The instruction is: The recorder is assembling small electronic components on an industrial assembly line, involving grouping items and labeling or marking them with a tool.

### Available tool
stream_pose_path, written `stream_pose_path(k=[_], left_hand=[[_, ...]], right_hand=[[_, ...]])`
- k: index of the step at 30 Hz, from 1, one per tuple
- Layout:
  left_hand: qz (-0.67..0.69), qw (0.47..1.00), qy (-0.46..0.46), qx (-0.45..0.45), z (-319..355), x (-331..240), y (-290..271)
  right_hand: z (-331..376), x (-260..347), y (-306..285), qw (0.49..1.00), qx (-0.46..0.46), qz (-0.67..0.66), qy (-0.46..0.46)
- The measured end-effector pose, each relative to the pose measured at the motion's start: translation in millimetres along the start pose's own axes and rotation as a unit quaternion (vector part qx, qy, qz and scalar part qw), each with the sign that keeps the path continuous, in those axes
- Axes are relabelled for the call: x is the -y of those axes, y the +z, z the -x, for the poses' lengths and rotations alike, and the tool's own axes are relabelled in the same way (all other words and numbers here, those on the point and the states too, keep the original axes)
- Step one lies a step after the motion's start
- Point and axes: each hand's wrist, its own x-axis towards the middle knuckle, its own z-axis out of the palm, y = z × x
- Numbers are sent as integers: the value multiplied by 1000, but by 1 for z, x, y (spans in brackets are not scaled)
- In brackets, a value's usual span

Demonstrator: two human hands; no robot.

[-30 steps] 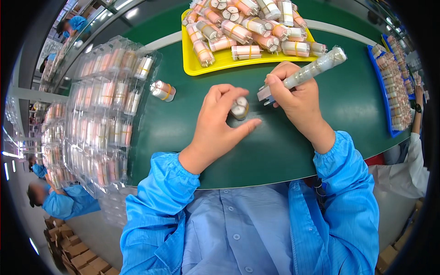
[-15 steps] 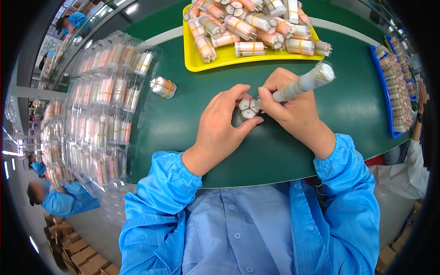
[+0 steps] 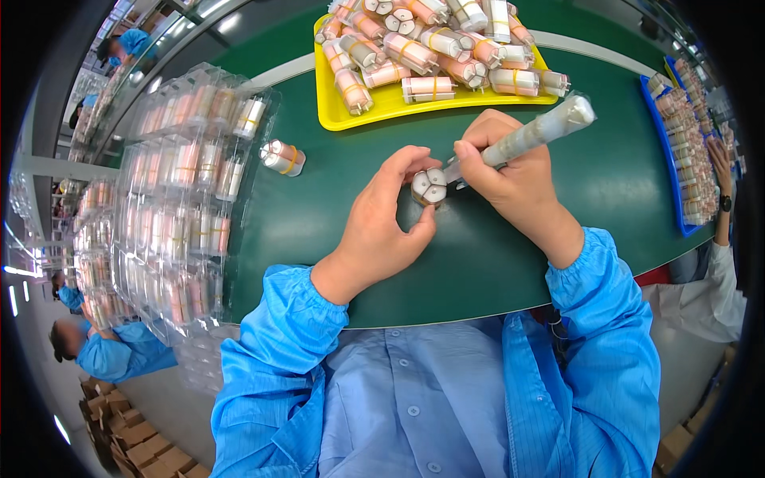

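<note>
Below the middle of the yellow tray, a bundle of three cylinders [image 3: 429, 186] stands on end, its white round tops facing up. My left hand [image 3: 385, 225] curls round its left side, with the thumb at the near edge and the fingers at the far edge. In a pen-like grip, my right hand [image 3: 512, 177] is closed on a hand tool with a thick, whitish wrapped handle [image 3: 542, 130]. The handle slants up to the right, and the tool's narrow end lies close to the bundle's right side. Its exact kind is unclear.
A yellow tray [image 3: 344, 119] holds a heap of similar banded bundles. One bundle [image 3: 283, 158] stands alone at left, beside stacked clear plastic trays [image 3: 267, 111] of bundles. Blue trays [image 3: 671, 167] of bundles stand at right, with another person's hand [image 3: 719, 163] near them.
My right hand and the tool have shifted slightly up and right, away from the bundle. My left thumb has drawn back to the left along the bundle's near side.
</note>
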Motion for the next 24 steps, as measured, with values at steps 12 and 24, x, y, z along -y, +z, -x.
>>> stream_pose_path(k=[12,24], left_hand=[[-102,993,46,-27,-3,-5,-1],[55,994,-85,-38,-1,-2,-4]], right_hand=[[2,-6,1,998,28,41,-35],[2,-2,3,991,-25,-85,103]])
